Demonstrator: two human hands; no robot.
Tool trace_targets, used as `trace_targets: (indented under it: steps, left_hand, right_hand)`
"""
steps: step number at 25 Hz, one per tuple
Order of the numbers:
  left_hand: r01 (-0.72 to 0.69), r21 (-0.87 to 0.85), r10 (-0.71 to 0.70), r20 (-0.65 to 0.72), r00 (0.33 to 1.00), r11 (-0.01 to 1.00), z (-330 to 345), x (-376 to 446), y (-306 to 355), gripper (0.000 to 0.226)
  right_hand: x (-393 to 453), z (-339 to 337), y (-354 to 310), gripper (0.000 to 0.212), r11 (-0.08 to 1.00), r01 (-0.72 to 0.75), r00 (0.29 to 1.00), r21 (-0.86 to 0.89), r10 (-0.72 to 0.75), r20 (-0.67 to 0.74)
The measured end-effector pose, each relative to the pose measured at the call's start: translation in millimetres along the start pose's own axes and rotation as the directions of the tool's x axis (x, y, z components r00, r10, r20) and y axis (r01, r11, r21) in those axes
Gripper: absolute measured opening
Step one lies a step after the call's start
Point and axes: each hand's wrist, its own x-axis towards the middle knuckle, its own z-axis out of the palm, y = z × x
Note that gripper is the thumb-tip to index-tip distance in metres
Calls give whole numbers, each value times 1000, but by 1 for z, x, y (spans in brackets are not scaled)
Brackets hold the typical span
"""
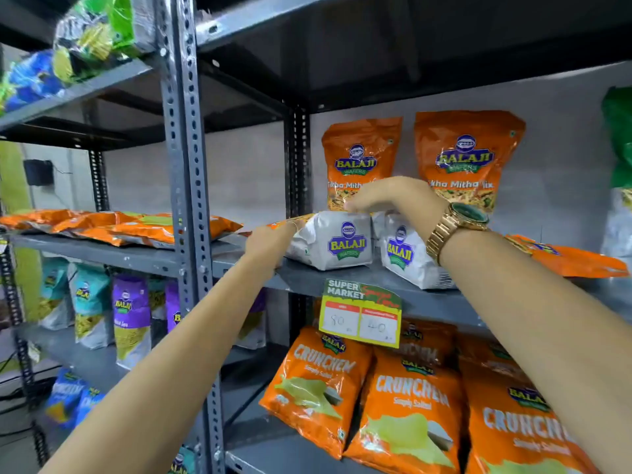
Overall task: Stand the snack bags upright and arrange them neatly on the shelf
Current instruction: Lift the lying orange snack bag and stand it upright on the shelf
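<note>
Two orange Balaji snack bags (359, 155) (466, 155) stand upright against the back wall of the grey metal shelf (307, 277). In front of them two more bags lie flat with their silver bottoms facing me, one (333, 242) on the left and one (405, 258) on the right. My left hand (270, 242) grips the left side of the left lying bag. My right hand (386, 196), with a gold watch on the wrist, rests on that bag's top edge. Another orange bag (574, 260) lies flat at the right.
Several orange bags (136, 227) lie flat on the neighbouring shelf to the left. A perforated upright post (184, 200) separates the two bays. A price tag (360, 313) hangs from the shelf edge. Orange Crunchem bags (410, 405) stand on the shelf below.
</note>
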Motion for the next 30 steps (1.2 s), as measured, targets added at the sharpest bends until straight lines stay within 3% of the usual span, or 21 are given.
trace_targets:
  steps: [3,6,8,15,20,24,27,30]
  left_hand:
    - [209,-258,-165,180,970,943,4,16,0,36]
    - [278,-239,-204,291,935,931,4,32,2,55]
    - [310,-323,-218,289,932,894,8,48,-4,58]
    - [181,-513,-92,194,977,839,11,31,-5,51]
    - [11,-569,95,156,983,822,3,13,-2,28]
    - [-211,-586,350,134,927,782,-10,19,-5,45]
    - [-253,-584,419,166,893,771,-18,30,-9,63]
    - [-253,-533,429,236,872,808,-27,36,-14,65]
  right_hand:
    - [1,6,-9,58,999,-33,991,-32,37,131]
    - [0,7,-12,57,990,-71,986,118,51,162]
    - [-2,6,-15,57,984,-75,977,160,41,208]
    - [-13,9,-19,36,967,-9,993,253,-22,118]
    - [-19,11,-17,45,901,13,1000,433,-9,-11]
    - [-25,14,-19,54,802,13,997,598,37,-71]
    - [-29,29,-26,56,738,6,997,675,44,-58]
    - [-26,51,-26,73,562,-24,998,827,67,-17]
